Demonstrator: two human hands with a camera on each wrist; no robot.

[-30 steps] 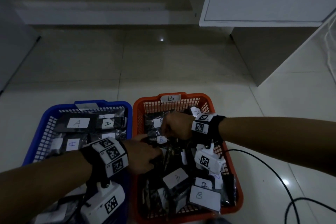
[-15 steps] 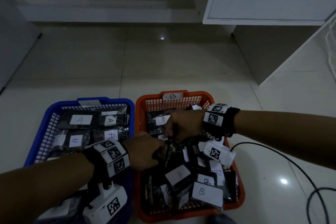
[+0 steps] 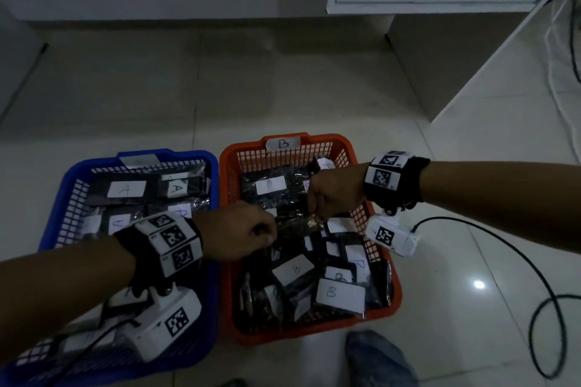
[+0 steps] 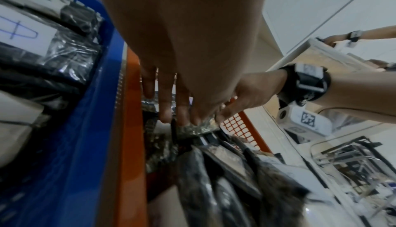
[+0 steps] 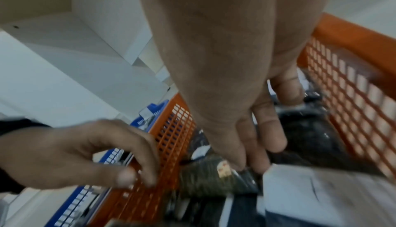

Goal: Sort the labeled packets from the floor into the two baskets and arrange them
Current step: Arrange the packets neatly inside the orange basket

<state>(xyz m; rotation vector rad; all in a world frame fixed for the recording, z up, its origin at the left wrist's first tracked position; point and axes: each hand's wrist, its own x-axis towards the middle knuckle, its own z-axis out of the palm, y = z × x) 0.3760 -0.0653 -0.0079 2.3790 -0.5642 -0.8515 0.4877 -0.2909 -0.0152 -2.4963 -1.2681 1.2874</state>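
Blue plastic mesh basket [image 3: 67, 198] at left, stacked with dark plastic packets labelled A [image 3: 127, 189]. Left hand [image 3: 234, 231] over rim of orange plastic mesh basket [image 3: 382, 261], fingers curled, pinching edge of crinkled dark packet [image 3: 297, 226]. Right hand [image 3: 336, 193] pinching opposite edge. B-labelled packets [image 3: 341, 294] heaped below in orange basket.

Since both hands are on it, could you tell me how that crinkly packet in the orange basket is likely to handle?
The packet looks like glossy creased film, so probably floppy and a little slippery. It seems thin and flat, likely light, and unlikely to roll.
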